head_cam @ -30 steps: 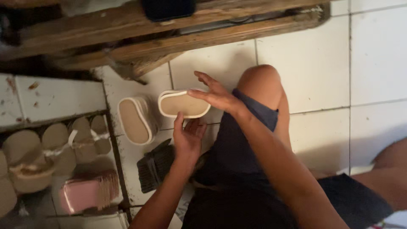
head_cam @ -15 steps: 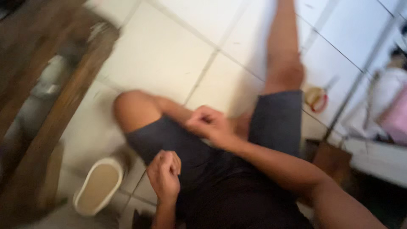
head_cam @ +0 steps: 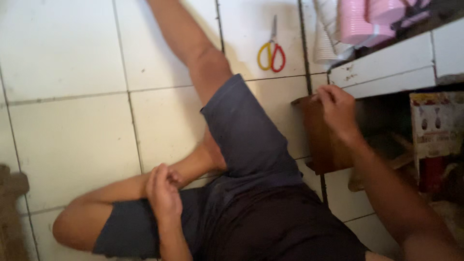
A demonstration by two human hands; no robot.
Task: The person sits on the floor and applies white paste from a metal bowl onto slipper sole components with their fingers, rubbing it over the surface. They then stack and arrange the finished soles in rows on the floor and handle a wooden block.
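Since prev: right hand (head_cam: 338, 108) clamped on brown board (head_cam: 321, 140) edge; left hand (head_cam: 163, 189) curled, empty.

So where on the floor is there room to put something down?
The white tiles left of the outstretched leg are bare, a wide patch. A small patch lies between that leg and the scissors. By the right hand it is crowded: brown board, ledge, stacked cups.
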